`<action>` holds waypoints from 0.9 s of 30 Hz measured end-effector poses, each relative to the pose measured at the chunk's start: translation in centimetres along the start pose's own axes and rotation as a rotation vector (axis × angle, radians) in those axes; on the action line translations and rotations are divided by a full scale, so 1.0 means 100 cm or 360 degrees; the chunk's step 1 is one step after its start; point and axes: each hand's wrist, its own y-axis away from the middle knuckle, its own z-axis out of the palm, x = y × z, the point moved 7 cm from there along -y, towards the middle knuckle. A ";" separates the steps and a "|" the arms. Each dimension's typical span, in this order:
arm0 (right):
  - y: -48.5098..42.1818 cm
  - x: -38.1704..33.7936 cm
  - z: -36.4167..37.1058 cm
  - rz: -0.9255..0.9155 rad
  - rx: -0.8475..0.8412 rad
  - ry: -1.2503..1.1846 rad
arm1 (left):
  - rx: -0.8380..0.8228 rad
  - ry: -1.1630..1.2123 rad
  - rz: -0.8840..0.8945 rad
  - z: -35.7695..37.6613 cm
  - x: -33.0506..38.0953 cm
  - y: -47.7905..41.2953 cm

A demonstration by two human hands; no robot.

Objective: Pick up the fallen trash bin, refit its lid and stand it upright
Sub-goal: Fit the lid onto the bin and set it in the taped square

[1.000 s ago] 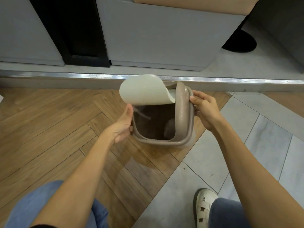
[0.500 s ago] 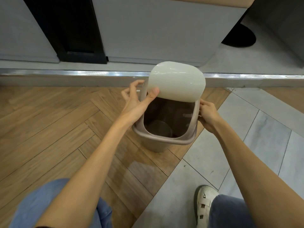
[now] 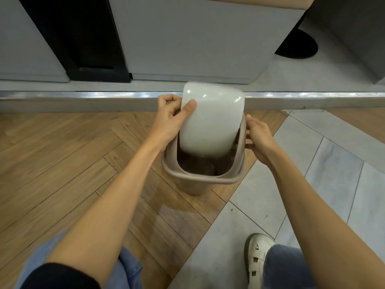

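Note:
A beige trash bin (image 3: 200, 183) stands upright on the floor, its mouth facing me and its dark inside showing. A pale white-green flap lid (image 3: 210, 122) tilts over the far part of the opening, its lower edge dipping inside the rim. My left hand (image 3: 173, 119) grips the lid's left edge, thumb pressed on its top face. My right hand (image 3: 258, 138) holds the bin's right rim from outside.
A metal threshold strip (image 3: 83, 94) runs across just behind the bin, with grey cabinet fronts (image 3: 198, 38) and a dark gap (image 3: 83, 34) beyond. Wood flooring lies to the left, grey tiles to the right. My white shoe (image 3: 258, 261) rests near the bottom.
The bin went from lying tilted to standing upright. The lid swung from the left side over the opening and now tips down into the rim. My left hand moved onto the lid.

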 end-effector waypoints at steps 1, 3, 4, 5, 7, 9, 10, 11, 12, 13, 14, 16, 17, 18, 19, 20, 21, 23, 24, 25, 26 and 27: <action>0.001 -0.001 0.001 0.0020 -0.0006 -0.0008 | 0.0047 -0.0004 -0.0026 -0.001 -0.001 -0.001; 0.003 -0.002 0.002 0.0042 0.0007 0.0002 | 0.0080 -0.0076 -0.0032 0.000 0.000 -0.001; 0.003 -0.001 0.001 0.0040 0.0013 0.0009 | 0.0085 -0.0129 -0.0014 0.002 0.002 -0.001; 0.004 -0.002 0.001 0.0039 0.0006 0.0011 | 0.0102 -0.0173 -0.0002 0.002 0.003 -0.001; 0.005 0.000 0.002 0.0039 -0.0031 0.0015 | 0.0136 -0.0176 -0.0020 0.001 0.004 0.000; 0.005 0.001 0.003 0.0033 -0.0051 0.0017 | 0.0181 -0.0166 -0.0019 0.000 0.003 0.002; 0.006 0.001 0.003 0.0033 -0.0055 0.0013 | 0.0197 -0.0175 -0.0027 0.000 0.003 0.003; 0.007 0.001 0.003 0.0038 -0.0059 0.0014 | 0.0207 -0.0174 -0.0040 0.001 0.003 0.004; 0.007 0.002 0.002 0.0043 -0.0061 0.0012 | 0.0209 -0.0178 -0.0055 0.001 0.002 0.004; 0.007 0.002 0.002 0.0048 -0.0070 0.0016 | 0.0199 -0.0180 -0.0066 0.002 0.000 0.005; 0.007 0.002 0.001 0.0054 -0.0084 0.0016 | 0.0185 -0.0160 -0.0077 0.002 -0.003 0.006; 0.011 0.001 -0.002 0.0098 -0.0104 0.0007 | 0.0180 -0.0062 -0.0150 0.000 -0.010 0.012; 0.014 0.000 -0.005 0.0144 -0.0098 -0.0003 | 0.0194 -0.0012 -0.0227 -0.001 -0.016 0.017; 0.018 0.001 -0.009 0.0198 -0.0091 -0.0017 | 0.0209 0.0023 -0.0325 -0.003 -0.023 0.023; 0.021 0.003 -0.012 0.0251 -0.0086 -0.0021 | 0.0212 0.0054 -0.0424 -0.004 -0.031 0.030; 0.026 0.005 -0.012 0.0289 -0.0098 -0.0018 | 0.0197 0.0100 -0.0508 -0.003 -0.039 0.037; 0.031 0.008 -0.010 0.0317 -0.0134 -0.0010 | 0.0164 0.0159 -0.0579 0.001 -0.045 0.045; 0.040 0.014 0.005 0.0325 -0.0210 -0.0028 | 0.0126 0.0244 -0.0698 0.008 -0.055 0.058; 0.043 0.016 0.013 0.0303 -0.0173 -0.0047 | 0.0133 0.0272 -0.0734 0.012 -0.058 0.062; 0.043 0.016 0.018 0.0254 -0.0077 -0.0080 | 0.0158 0.0289 -0.0745 0.014 -0.060 0.065; 0.042 0.015 0.020 0.0202 0.0052 -0.0121 | 0.0195 0.0289 -0.0735 0.016 -0.061 0.067; 0.040 0.015 0.020 0.0175 0.0179 -0.0167 | 0.0233 0.0281 -0.0722 0.018 -0.061 0.068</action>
